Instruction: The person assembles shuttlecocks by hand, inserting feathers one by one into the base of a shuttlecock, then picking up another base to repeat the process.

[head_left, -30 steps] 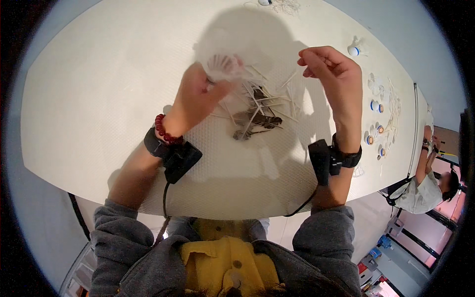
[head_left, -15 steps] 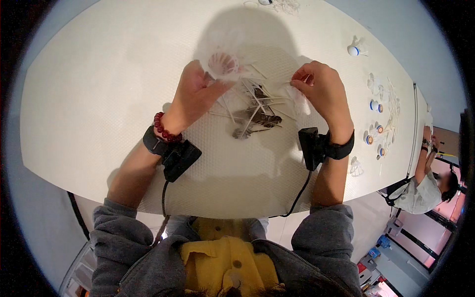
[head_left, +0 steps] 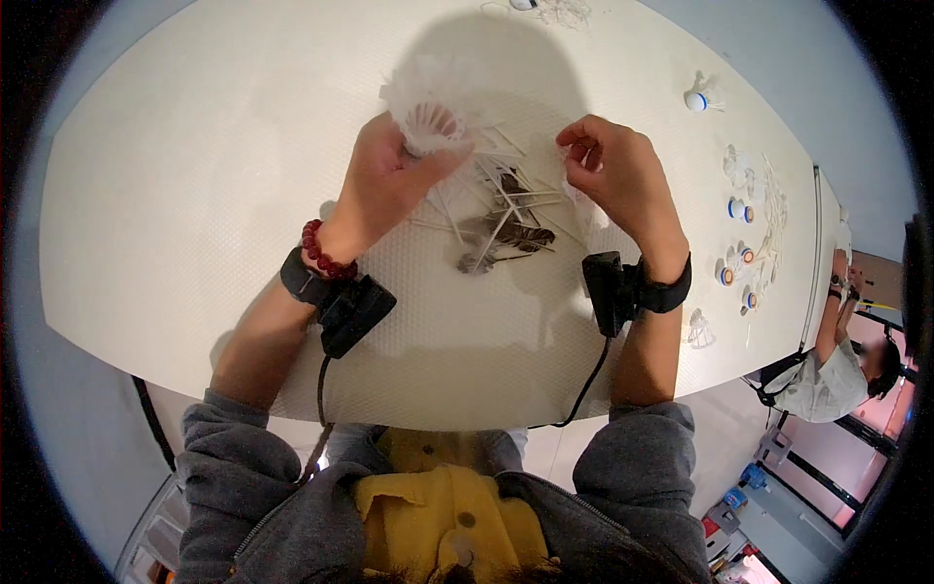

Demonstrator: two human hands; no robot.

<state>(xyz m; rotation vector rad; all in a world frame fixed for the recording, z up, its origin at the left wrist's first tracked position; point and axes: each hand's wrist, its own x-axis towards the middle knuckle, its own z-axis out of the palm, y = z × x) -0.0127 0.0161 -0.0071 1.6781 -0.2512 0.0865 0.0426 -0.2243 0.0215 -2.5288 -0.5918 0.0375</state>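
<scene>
Left hand (head_left: 389, 180) closed around a white feathered shuttlecock (head_left: 428, 115), feathers fanned upward and away from the person, held just above the surface (head_left: 195, 175). A red bead bracelet (head_left: 323, 253) and a black wrist-strapped device (head_left: 341, 300) with a trailing cable sit on that forearm.

Right hand (head_left: 613, 175) with fingers curled in, pinching something small and white at the fingertips; too small to say whether it is a single feather. A matching black device (head_left: 618, 290) is strapped at this wrist.

Between and just below the hands: a loose pile of feathers (head_left: 501, 219) on the surface, white quills crossing one another, a few dark brown ones among them.

Far right along the surface edge: several small cork bases with blue bands (head_left: 739, 243), near pale feather scraps. One finished shuttlecock (head_left: 697, 99) lies apart at upper right. No labels legible anywhere.

More white scraps at the top edge, cut off. Another person (head_left: 837, 360) at lower right, partly cropped by the rim.
</scene>
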